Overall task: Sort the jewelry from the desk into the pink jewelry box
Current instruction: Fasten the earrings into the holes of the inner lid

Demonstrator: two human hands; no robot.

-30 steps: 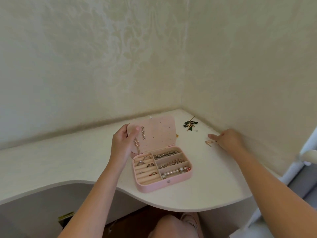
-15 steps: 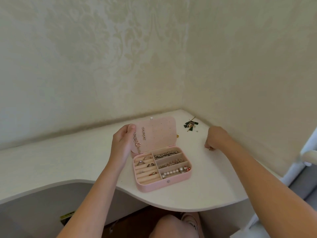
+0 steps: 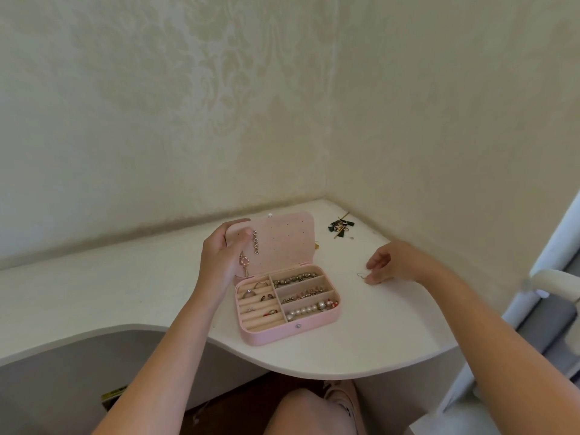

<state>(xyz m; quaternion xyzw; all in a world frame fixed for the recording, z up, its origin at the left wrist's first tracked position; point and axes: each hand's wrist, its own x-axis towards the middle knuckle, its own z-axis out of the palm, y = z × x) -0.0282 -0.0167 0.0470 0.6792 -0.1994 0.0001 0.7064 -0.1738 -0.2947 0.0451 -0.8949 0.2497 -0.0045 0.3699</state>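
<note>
I see my left hand (image 3: 216, 262) gripping the open lid (image 3: 282, 240) of the pink jewelry box (image 3: 282, 333), which sits on the desk (image 3: 125, 293). Right of it, my right hand (image 3: 396, 261) pinches a tiny earring (image 3: 361, 275) just over the desk

Light is soft, even and warm-tinted, moderately bright, with no glare on the desk (image 3: 125, 296) and only faint shadows beside the pink jewelry box (image 3: 292, 335) and under my left hand (image 3: 219, 262) gripping its lid. My right hand (image 3: 395, 262) is slightly smeared, the thin earring (image 3: 361, 275) it pinches barely resolves, and the white frame (image 3: 546, 277) at the right edge is blurred. Wide-angle distortion bends the wall corner (image 3: 326, 120) and stretches my forearms.
</note>
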